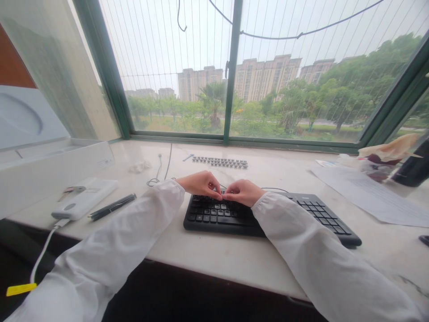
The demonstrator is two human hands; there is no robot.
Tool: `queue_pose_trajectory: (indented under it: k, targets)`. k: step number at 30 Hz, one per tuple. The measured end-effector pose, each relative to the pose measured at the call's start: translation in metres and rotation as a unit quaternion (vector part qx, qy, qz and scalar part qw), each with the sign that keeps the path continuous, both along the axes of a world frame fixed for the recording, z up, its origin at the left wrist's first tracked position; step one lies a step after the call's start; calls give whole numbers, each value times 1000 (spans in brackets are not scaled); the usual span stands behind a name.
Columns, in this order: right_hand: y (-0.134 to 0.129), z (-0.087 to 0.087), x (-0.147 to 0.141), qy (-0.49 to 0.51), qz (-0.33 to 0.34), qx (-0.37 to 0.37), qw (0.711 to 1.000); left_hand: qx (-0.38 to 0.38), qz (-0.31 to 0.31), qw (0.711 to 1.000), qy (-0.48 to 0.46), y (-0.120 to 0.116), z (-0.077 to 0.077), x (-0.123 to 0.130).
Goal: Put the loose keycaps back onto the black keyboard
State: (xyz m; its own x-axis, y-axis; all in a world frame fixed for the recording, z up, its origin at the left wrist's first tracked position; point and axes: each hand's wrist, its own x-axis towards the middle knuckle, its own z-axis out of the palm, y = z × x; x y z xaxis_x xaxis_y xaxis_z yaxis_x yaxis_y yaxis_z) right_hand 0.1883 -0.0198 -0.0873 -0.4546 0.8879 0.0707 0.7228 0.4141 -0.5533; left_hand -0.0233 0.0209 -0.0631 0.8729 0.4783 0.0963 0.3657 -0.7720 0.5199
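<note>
A black keyboard [224,228] lies on the pale tabletop, and some places in its middle show no keycaps. Over its upper rows, my left hand [203,184] and my right hand [244,192] meet at the fingertips, both closed in a pinch. Anything between the fingers is too small to make out. Behind my hands, loose keycaps [219,162] are set out in rows on the table, with a small light-blue tool [188,157] at their left end.
At left are a white power bank [85,197] with keys on it, a black pen [112,207] and a white box [56,165]. Paper sheets [372,192] and a dark bottle [414,167] are at right. A window stands behind the table.
</note>
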Motion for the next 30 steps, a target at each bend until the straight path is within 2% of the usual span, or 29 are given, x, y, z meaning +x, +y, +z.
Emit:
queue_pose_trajectory:
  k: [11, 30]
  targets:
    - [1, -4, 0, 7, 5, -2, 1000, -32, -1, 999, 26, -1, 2, -1]
    - [1, -4, -1, 11, 2, 5, 1000, 52, 6, 998, 22, -7, 5, 2]
